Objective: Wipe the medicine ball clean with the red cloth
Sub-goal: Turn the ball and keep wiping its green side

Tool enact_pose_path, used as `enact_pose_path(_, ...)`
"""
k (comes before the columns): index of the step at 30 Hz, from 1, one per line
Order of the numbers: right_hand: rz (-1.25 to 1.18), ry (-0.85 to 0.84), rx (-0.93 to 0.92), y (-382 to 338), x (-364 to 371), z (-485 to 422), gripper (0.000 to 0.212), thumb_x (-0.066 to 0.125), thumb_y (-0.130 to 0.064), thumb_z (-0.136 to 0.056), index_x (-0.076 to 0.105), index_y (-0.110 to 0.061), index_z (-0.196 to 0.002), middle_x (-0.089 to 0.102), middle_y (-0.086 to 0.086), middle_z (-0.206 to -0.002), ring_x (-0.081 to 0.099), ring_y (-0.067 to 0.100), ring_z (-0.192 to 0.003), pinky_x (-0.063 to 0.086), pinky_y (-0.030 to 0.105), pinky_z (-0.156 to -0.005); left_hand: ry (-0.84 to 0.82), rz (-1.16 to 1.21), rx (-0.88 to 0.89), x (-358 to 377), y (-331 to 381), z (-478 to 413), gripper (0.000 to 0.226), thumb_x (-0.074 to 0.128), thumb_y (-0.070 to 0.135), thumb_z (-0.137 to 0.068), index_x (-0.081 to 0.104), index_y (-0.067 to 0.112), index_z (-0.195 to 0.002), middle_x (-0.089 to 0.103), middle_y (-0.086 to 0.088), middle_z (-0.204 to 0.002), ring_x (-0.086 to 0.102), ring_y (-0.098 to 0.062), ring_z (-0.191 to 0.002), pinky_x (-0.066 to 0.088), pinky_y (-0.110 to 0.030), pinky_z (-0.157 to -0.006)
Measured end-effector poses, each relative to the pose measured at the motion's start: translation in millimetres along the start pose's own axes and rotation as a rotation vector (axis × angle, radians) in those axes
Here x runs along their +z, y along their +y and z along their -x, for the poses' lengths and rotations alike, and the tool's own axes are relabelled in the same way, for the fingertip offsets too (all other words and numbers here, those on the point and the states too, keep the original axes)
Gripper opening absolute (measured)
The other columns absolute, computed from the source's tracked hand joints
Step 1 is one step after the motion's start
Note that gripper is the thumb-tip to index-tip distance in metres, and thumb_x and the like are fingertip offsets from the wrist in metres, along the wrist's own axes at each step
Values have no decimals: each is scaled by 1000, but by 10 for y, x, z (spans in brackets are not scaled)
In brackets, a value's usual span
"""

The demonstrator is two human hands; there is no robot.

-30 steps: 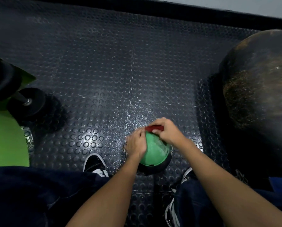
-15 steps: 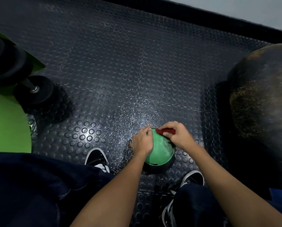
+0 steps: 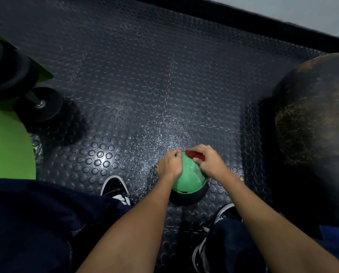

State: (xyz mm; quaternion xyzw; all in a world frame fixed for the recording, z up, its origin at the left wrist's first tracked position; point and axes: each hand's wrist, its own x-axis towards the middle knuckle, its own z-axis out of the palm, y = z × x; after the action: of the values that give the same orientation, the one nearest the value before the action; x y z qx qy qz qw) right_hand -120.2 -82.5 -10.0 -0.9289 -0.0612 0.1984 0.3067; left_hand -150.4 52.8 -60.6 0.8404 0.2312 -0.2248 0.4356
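I find no brand, label or readable writing on any item; a small dark mark near the lower edge of the medicine ball's green panel is too small to make out. The ball, green above and black below, sits on the studded rubber floor between my two shoes. My left hand is cupped against the ball's left side, fingers curled over it, holding it. My right hand is closed on the red cloth and presses it to the ball's far top edge; only a short strip of cloth shows beyond the fingers, the rest hidden in the fist. Left of the ball lies a black dumbbell, its far end cut off, partly on a green mat. Right of the ball stands a large dark ball, scuffed, cropped by the frame edge. Fine pale specks cover the floor just beyond the medicine ball.
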Motion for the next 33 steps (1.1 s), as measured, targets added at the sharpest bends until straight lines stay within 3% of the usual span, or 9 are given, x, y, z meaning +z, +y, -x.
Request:
enact_pose_path(5, 8, -80, -249, -59, 28, 286, 33, 70, -1, -78, 72, -20, -105, 63, -10, -99, 45, 10, -92, 37, 20, -88, -20, -13, -9, -22, -26, -57, 40, 28, 43, -107, 50, 44, -140, 57, 5, -139, 52, -18, -119, 36, -37, -93)
enact_pose_path(8, -32, -173, -224, -20, -127, 185, 32, 70, 3, -76, 73, -18, -99, 65, -5, -98, 49, 13, -94, 39, 24, -92, -21, -25, 1, -20, 12, -23, 41, 28, 41, -107, 49, 42, -142, 57, 5, -140, 50, -14, -110, 36, -36, -94)
enact_pose_path(13, -4, 53, -20, -17, -12, -3, 28, 66, -5, -83, 69, -20, -107, 61, -7, -104, 46, 9, -99, 39, 32, -99, -11, -2, -33, -6, 30, -52, 40, 29, 42, -106, 55, 39, -136, 61, 5, -127, 52, -18, -106, 37, -38, -94)
enact_pose_path(16, 4, 78, -139, -66, 144, 206, 30, 65, 0, -77, 72, -19, -100, 59, -10, -92, 44, 9, -92, 42, 32, -91, -25, 22, -27, -8, -30, -113, 39, 30, 41, -107, 61, 36, -130, 61, 4, -112, 53, -17, -97, 38, -34, -84)
enact_pose_path(20, -10, -177, -269, -29, -86, 253, 31, 67, 2, -72, 73, -20, -93, 62, -6, -90, 48, 14, -91, 41, 29, -86, -15, -3, 16, 24, -80, -110, 41, 29, 44, -106, 54, 42, -138, 63, 7, -112, 54, -15, -98, 40, -36, -93)
enact_pose_path(22, -89, -115, -151, 22, -186, 110, 30, 67, -1, -77, 72, -21, -98, 63, -4, -96, 49, 13, -95, 40, 31, -90, -7, -18, 33, 21, -49, -75, 41, 29, 44, -107, 52, 41, -141, 62, 6, -125, 52, -15, -103, 38, -40, -99)
enact_pose_path(26, -65, 32, 43, 74, -13, 9, 30, 65, -11, -86, 67, -25, -113, 61, -6, -108, 48, 9, -100, 39, 31, -96, -6, -12, 27, 34, -51, -58, 41, 28, 44, -107, 52, 41, -141, 61, 7, -119, 54, -16, -104, 40, -44, -104)
enact_pose_path(29, -74, 100, -48, 23, 136, 205, 28, 68, -11, -83, 70, -22, -109, 61, -10, -99, 45, 8, -95, 39, 29, -93, -19, 25, 25, 44, -119, -139, 41, 28, 46, -106, 55, 43, -136, 62, 7, -117, 56, -18, -100, 44, -40, -95)
enact_pose_path(33, -126, -66, -206, 1, 34, 269, 26, 70, -7, -80, 73, -21, -102, 66, -7, -95, 48, 10, -95, 40, 23, -90, -44, 69, 18, 0, -136, -148, 40, 28, 47, -105, 57, 45, -133, 65, 4, -119, 61, -26, -106, 45, -53, -102)
